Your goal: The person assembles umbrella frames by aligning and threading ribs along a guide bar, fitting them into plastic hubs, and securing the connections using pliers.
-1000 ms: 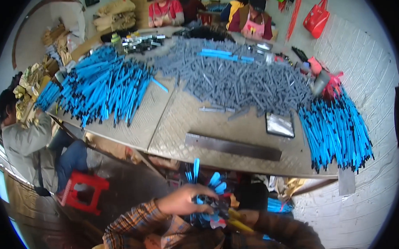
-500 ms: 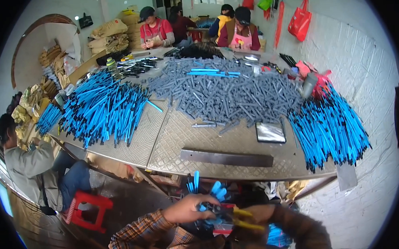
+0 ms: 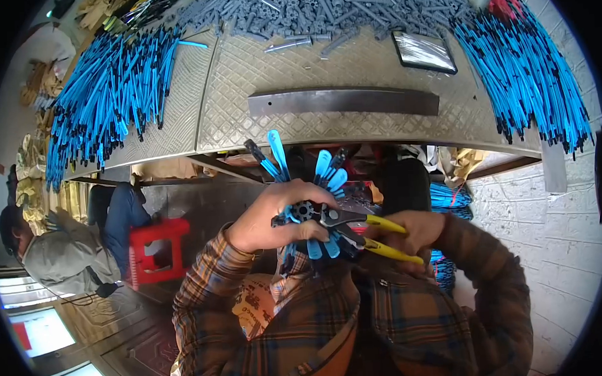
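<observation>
My left hand (image 3: 265, 220) is closed around a cluster of blue and black rods (image 3: 276, 152), whose flat blue ends fan out above and below the fist. A dark notched hub (image 3: 304, 211) shows at the cluster's middle, beside the thumb. My right hand (image 3: 420, 231) grips a pair of pliers with yellow handles (image 3: 391, 252). The handles are spread apart, and the dark pliers head (image 3: 336, 217) lies against the cluster next to my left fingers. Exactly what the jaws touch is hidden.
Ahead is a worktable (image 3: 231, 117) with a metal bar (image 3: 344, 103), a dark-framed flat panel (image 3: 424, 50) and heaped grey tubular parts (image 3: 320, 9). Blue-black rod piles lie left (image 3: 118, 88) and right (image 3: 524, 77). A person (image 3: 72, 248) sits left, near a red stool (image 3: 159, 252).
The view has tilted down, so the far workers have left the picture. The pliers, blurred before, now show clearly with handles apart. Both hands still hold the same things.
</observation>
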A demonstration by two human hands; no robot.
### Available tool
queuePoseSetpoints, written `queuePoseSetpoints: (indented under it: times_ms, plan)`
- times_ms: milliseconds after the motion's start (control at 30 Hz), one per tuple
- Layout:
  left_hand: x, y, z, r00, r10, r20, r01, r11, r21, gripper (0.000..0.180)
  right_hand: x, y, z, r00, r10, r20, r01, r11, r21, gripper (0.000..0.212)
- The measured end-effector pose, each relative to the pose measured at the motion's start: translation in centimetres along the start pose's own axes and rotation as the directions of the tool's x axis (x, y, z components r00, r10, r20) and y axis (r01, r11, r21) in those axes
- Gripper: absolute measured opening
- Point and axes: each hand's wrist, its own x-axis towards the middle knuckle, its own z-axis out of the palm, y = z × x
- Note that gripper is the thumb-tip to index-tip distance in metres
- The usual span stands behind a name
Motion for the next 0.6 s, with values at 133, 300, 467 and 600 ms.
queuePoseSetpoints:
  times_ms: [133,300,467,600]
  plan:
    - [-0.6,0.4,0.3,0.994,-0.095,-0.048,0.09,0.991,-0.095,0.037,-0.3,-3.6,0.0,0.982,-0.126,-0.144,0.063,0.925,-0.375,0.051]
    - [-0.3,0.5,0.3,0.996,-0.085,0.025,0.085,0.996,-0.023,0.038,0.2,-0.9,-1.5,0.988,0.149,0.041,-0.148,0.989,-0.017,0.041]
    - [0.7,0.6,0.0,0.989,-0.059,0.138,0.06,0.998,0.0,0.039,2.6,6.6,-0.4,0.858,-0.068,0.508,-0.36,0.626,0.692,0.067]
    - [0.6,0.3,0.2,0.991,-0.002,0.136,-0.004,0.999,0.043,0.041,1.3,4.3,-0.7,0.924,0.019,0.382,-0.221,0.842,0.492,0.063]
